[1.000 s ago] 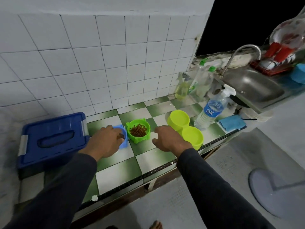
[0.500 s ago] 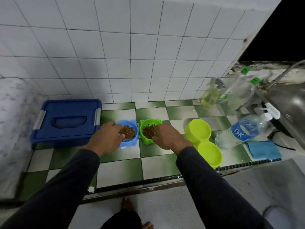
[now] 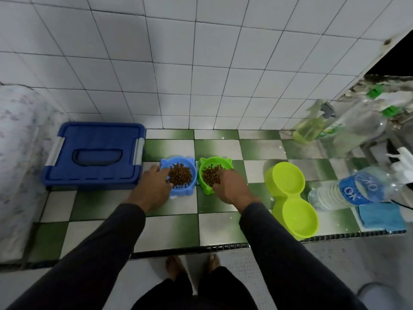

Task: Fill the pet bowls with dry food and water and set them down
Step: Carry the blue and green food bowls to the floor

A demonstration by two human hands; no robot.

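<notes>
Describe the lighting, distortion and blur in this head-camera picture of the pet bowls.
Head view: dim, cool light with a grey shadow across the wall tiles; wide-angle bending curves the grout lines; the blue bowl and green bowl look fairly sharp, while the water bottle and spray bottle smear at the right edge.

blocked left: blue box (image 3: 95, 155) | blocked right: double bowl (image 3: 290, 198), water bottle (image 3: 355, 191) | free: front counter tiles (image 3: 172, 229)

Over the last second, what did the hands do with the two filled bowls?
The right hand moved left from the counter onto the green bowl and grips its near rim. The left hand kept hold of the blue bowl. Neither bowl shifted; the double bowl and bottle stayed.
</notes>
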